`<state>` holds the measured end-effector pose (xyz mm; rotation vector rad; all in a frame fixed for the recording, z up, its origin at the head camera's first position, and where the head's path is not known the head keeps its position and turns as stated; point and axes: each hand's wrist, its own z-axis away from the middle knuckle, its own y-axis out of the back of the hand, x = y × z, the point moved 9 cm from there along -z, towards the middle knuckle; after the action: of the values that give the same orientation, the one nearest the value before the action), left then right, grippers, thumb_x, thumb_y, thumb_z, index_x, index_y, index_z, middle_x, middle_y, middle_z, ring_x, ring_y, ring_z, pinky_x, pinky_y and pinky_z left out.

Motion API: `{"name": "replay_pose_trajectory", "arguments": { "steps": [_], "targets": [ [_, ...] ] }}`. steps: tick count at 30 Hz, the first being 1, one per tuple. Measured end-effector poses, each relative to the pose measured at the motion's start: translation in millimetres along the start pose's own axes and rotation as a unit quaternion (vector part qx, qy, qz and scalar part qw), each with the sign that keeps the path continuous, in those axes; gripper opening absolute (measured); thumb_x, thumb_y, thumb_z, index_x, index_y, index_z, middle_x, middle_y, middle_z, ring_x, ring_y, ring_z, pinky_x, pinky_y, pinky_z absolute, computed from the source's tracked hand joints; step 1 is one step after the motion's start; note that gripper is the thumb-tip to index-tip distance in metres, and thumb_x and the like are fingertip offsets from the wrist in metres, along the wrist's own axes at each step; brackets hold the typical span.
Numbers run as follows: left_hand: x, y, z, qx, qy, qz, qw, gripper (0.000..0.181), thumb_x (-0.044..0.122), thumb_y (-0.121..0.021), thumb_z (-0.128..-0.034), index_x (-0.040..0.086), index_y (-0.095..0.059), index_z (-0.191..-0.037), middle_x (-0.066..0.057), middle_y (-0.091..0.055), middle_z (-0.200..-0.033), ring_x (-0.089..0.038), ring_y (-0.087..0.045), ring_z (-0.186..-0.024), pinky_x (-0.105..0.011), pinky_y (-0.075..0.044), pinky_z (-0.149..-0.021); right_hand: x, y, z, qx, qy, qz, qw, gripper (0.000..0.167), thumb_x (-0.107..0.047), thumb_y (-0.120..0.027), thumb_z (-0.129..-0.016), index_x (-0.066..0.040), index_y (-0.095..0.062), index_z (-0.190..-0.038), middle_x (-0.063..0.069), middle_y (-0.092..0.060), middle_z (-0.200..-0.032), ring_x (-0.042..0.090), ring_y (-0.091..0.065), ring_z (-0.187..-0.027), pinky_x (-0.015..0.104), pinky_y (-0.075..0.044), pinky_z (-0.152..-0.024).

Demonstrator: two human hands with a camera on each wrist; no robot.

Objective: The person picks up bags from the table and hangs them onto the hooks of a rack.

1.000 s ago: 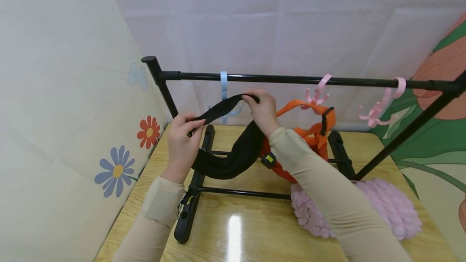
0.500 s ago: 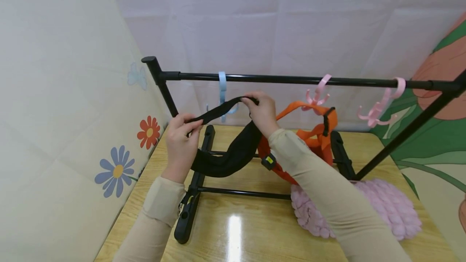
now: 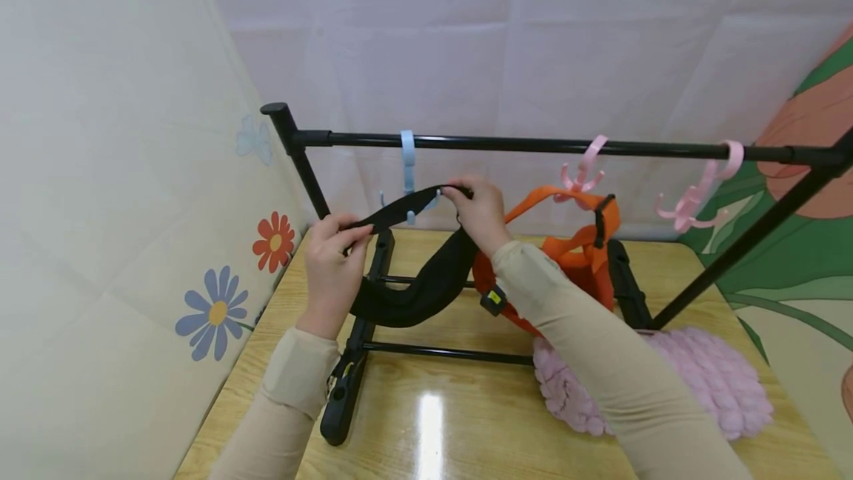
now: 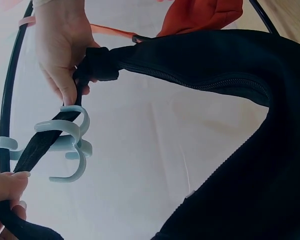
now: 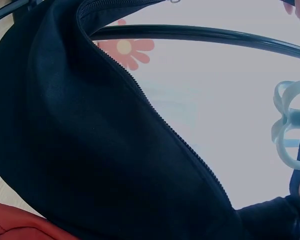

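Note:
In the head view a black waist bag (image 3: 426, 298) with a zipper hangs in a loop below its strap (image 3: 403, 210), held between both hands. My left hand (image 3: 333, 265) pinches the strap's left part between thumb and fingers. The right hand (image 3: 481, 213) pinches the right part, close to the bag's end. A light blue multi-prong hook (image 3: 408, 161) hangs on the black rail (image 3: 493, 144); its front prongs show in front of the strap. From the left wrist, the strap (image 4: 37, 147) runs among the hook's prongs (image 4: 72, 132). The zipper (image 5: 155, 115) shows in the right wrist view.
Two pink hooks (image 3: 583, 169) hang farther right on the rail. An orange bag (image 3: 576, 258) with straps is just right of the black bag, partly behind my right arm. A pink bubbly-textured item (image 3: 709, 384) lies on the wooden table (image 3: 386, 421). Rack feet (image 3: 343, 406) stand at both sides.
Both hands have lowered the strap slightly, the right one more. The blue hook's front prongs, behind the strap before, now show in front of it. The orange bag has shifted slightly right.

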<state>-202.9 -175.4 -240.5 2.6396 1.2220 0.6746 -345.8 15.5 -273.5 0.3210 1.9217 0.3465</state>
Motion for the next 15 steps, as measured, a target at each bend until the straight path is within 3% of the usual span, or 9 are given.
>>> {"name": "replay_pose_trajectory", "arguments": {
  "steps": [15],
  "targets": [
    [-2.0, -1.6, 4.9, -0.001, 0.002, 0.0, 1.0, 0.004, -0.014, -0.075, -0.0749, -0.012, -0.072, -0.075, -0.019, -0.063, -0.085, -0.034, -0.056, -0.079, -0.043, -0.048, -0.07, 7.6, -2.8, 1.8, -0.013, -0.001, 0.005, 0.9999, 0.015, -0.016, -0.065, -0.095, -0.004, -0.073, -0.1, 0.009, -0.068, -0.1, 0.022, -0.054, -0.082, 0.031, -0.044, -0.07]
  ]
}}
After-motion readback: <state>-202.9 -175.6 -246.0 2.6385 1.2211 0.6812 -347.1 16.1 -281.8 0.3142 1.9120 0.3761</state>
